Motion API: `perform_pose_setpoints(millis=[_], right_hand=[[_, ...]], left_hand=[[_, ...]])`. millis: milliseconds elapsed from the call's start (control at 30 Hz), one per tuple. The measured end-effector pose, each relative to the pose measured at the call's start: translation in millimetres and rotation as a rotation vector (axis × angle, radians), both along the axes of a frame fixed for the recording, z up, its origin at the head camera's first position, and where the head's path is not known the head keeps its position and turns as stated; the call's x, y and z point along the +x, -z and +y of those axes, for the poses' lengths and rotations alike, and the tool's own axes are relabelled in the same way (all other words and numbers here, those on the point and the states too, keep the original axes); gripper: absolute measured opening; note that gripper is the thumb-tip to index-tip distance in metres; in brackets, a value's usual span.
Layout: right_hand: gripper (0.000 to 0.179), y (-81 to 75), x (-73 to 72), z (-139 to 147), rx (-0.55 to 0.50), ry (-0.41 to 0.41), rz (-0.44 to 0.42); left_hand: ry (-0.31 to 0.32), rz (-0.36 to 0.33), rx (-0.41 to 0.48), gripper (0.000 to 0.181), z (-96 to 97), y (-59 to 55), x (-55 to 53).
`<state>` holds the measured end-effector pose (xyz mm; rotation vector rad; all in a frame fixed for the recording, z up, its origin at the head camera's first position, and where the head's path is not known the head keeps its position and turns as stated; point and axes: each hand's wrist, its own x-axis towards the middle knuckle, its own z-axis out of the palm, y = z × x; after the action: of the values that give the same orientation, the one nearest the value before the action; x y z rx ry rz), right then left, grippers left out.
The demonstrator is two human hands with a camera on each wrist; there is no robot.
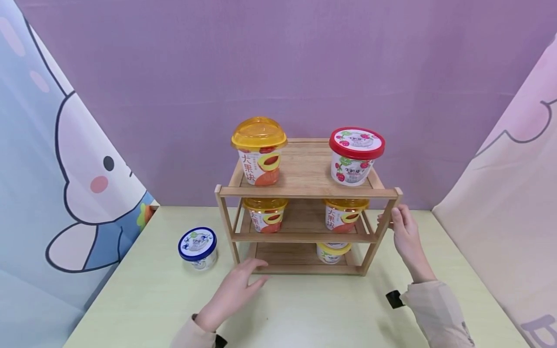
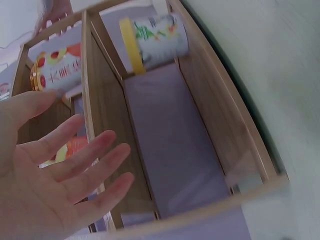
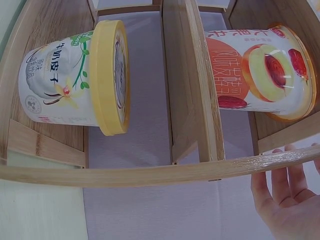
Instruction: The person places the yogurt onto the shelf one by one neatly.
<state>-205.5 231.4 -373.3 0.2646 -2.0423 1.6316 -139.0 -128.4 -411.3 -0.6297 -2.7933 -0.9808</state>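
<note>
A three-tier wooden shelf (image 1: 300, 193) stands on the table. My right hand (image 1: 406, 232) grips its right side post, with the thumb in front and fingertips (image 3: 280, 172) behind it. My left hand (image 1: 235, 290) is in front of the lower left corner, fingers spread and holding nothing. On the top tier are a peach-print cup with an orange domed lid (image 1: 260, 152) and a red-lidded tub (image 1: 357, 155). Two more peach-print cups, a left one (image 1: 265, 215) and a right one (image 1: 345, 215), sit on the middle tier. A yellow-lidded tub (image 3: 75, 75) occupies the right of the bottom tier.
A blue-lidded tub (image 1: 197, 248) stands on the pale table (image 1: 322, 314), left of the shelf. Behind hangs a purple cloth (image 1: 304, 63). Printed cloths close off both sides, the left one (image 1: 95, 203) bearing a cartoon figure.
</note>
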Motion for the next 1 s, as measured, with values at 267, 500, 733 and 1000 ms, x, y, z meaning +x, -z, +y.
perform_pose_setpoints(millis=[267, 500, 733, 1000], right_hand=[[0.016, 0.3, -0.1, 1, 0.014, 0.007, 0.005], [0.018, -0.9, 0.1, 1, 0.028, 0.001, 0.0], [0.016, -1.9, -0.2, 0, 0.016, 0.002, 0.009], [0.016, 0.1, -0.1, 1, 0.026, 0.014, -0.005]], left_hand=[[-0.162, 0.082, 0.027, 0.015, -31.0, -1.7, 2.5], [-0.238, 0.279, 0.045, 0.011, -64.9, 3.1, -5.6], [-0.286, 0.293, 0.023, 0.013, -88.7, 9.3, -18.4], [-0.31, 0.297, -0.032, 0.018, -105.4, 22.7, -36.9]])
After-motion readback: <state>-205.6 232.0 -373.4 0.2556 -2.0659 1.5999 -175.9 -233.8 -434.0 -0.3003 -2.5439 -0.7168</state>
